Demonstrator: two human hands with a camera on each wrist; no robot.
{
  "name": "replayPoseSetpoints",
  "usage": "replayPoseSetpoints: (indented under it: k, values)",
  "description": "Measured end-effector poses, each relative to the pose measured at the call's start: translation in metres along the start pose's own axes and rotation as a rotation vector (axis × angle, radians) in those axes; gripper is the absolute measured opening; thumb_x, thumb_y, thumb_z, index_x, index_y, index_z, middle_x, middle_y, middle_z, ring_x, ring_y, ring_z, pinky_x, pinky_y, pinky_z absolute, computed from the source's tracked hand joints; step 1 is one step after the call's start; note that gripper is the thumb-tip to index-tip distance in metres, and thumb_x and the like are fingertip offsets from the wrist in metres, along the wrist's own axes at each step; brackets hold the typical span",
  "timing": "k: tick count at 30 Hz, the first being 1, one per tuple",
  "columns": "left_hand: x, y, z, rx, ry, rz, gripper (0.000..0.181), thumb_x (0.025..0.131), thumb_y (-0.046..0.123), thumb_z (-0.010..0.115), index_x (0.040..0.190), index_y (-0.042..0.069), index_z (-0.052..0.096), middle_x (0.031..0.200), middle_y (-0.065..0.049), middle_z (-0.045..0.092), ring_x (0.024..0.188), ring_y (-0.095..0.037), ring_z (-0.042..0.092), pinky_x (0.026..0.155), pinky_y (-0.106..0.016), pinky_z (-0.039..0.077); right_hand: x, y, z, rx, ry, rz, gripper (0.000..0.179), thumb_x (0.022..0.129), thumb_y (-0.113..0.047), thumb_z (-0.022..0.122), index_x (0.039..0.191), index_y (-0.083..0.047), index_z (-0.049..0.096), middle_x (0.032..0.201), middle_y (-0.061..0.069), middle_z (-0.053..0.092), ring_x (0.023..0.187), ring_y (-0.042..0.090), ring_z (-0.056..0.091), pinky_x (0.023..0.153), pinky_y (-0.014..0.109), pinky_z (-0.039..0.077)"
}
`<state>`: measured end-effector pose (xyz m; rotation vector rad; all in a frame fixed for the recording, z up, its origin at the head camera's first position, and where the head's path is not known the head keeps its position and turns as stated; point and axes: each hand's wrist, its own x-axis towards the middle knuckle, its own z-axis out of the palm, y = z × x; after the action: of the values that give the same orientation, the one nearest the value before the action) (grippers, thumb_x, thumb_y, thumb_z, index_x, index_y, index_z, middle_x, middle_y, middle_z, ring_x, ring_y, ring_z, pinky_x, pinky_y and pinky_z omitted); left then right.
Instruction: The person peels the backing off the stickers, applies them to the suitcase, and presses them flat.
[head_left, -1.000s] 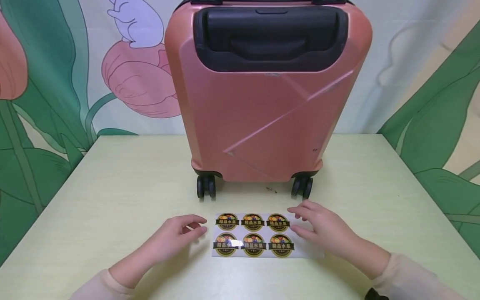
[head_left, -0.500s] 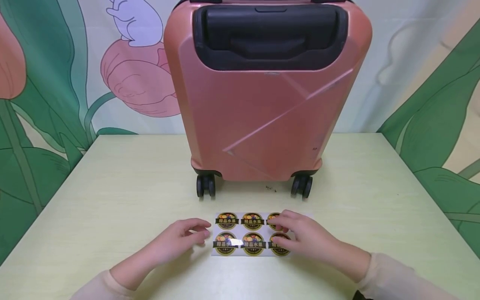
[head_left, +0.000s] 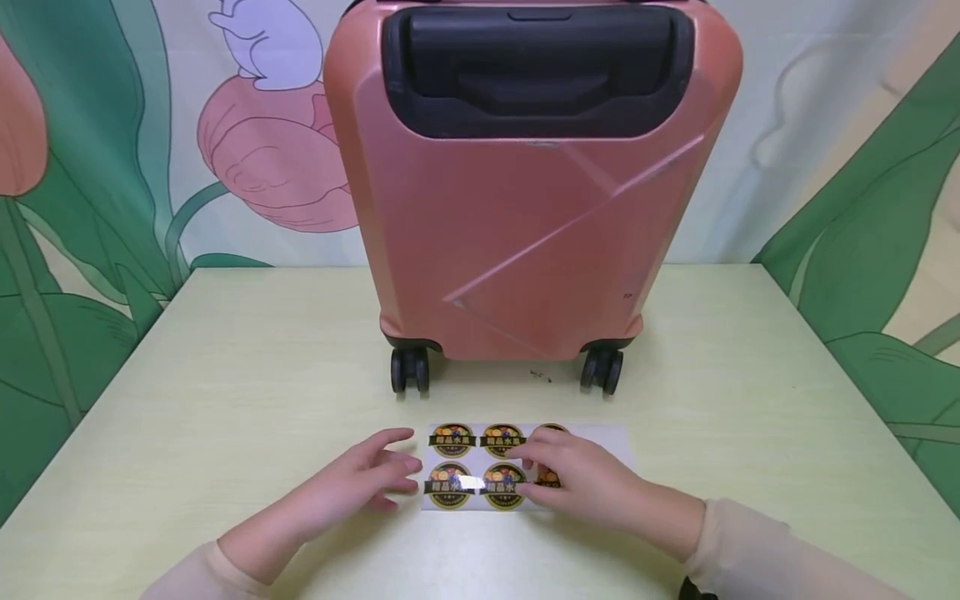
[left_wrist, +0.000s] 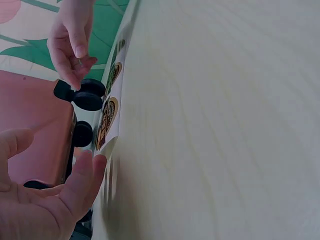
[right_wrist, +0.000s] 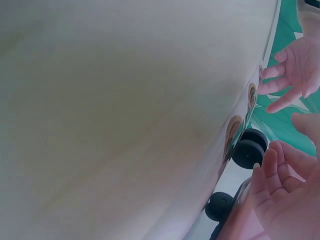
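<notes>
A white sheet of round black-and-gold fruit stickers point(head_left: 477, 458) lies on the table in the head view, printed with Chinese characters. At its left edge is my left hand point(head_left: 352, 483), fingers spread and slightly bent, holding nothing. In the left wrist view that sheet corner point(left_wrist: 107, 146) lifts a little off the table right by the fingertips point(left_wrist: 100, 162). My right hand point(head_left: 581, 477) hovers over the sheet's right part, fingers loosely bent, hiding much of the right-hand stickers. Nothing shows between its thumb and fingers in the right wrist view, where its fingertips point(right_wrist: 270, 155) appear above the sheet.
A pink hard-shell suitcase point(head_left: 517, 233) stands upright behind the sheet on black caster wheels point(head_left: 409, 370). Its black handle recess point(head_left: 536, 71) faces me. The pale wooden table point(head_left: 247, 358) ends at the back against a cloth printed with flowers and leaves point(head_left: 90, 167).
My right hand has moved left from the sheet's right end to over the right-hand stickers. My left hand's fingers have spread at the left edge. The sheet stays in place.
</notes>
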<state>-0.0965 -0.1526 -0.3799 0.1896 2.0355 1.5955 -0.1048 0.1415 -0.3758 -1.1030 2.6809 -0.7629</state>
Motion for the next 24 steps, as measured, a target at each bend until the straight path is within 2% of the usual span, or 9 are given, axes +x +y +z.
replayPoseSetpoints:
  k: [5, 11, 19, 24]
  values:
    - [0.002, -0.004, -0.002, -0.127, -0.037, -0.045, 0.065, 0.095, 0.03, 0.052, 0.143, -0.002, 0.022, 0.125, -0.02, 0.053, 0.111, -0.03, 0.056, 0.082, -0.038, 0.05, 0.005, -0.007, 0.004, 0.001, -0.047, 0.005, 0.033, 0.088, -0.026, 0.064, 0.118, -0.011, 0.063, 0.091, -0.012, 0.054, 0.079, 0.003, 0.05, 0.069, 0.023, 0.044]
    - [0.004, -0.006, 0.0, -0.258, -0.044, -0.07, 0.067, 0.094, 0.027, 0.054, 0.144, -0.003, 0.021, 0.127, -0.022, 0.051, 0.114, -0.03, 0.053, 0.084, -0.037, 0.05, 0.01, -0.014, 0.008, 0.011, -0.054, 0.004, 0.033, 0.088, -0.028, 0.064, 0.116, -0.011, 0.064, 0.092, -0.012, 0.054, 0.074, 0.001, 0.047, 0.067, 0.022, 0.043]
    - [0.006, -0.007, 0.002, -0.341, -0.078, -0.05, 0.065, 0.096, 0.026, 0.049, 0.144, -0.003, 0.016, 0.129, -0.024, 0.047, 0.11, -0.029, 0.056, 0.085, -0.037, 0.049, 0.015, -0.017, 0.012, 0.006, -0.063, 0.003, 0.032, 0.088, -0.028, 0.064, 0.117, -0.013, 0.064, 0.1, -0.006, 0.058, 0.069, 0.001, 0.047, 0.062, 0.02, 0.043]
    - [0.006, -0.004, 0.004, -0.366, -0.087, -0.042, 0.066, 0.096, 0.027, 0.047, 0.145, -0.004, 0.015, 0.131, -0.026, 0.043, 0.111, -0.031, 0.055, 0.087, -0.038, 0.048, 0.017, -0.019, 0.014, -0.04, -0.057, 0.008, 0.036, 0.088, -0.029, 0.064, 0.121, -0.014, 0.062, 0.104, -0.005, 0.058, 0.075, 0.002, 0.049, 0.067, 0.021, 0.045]
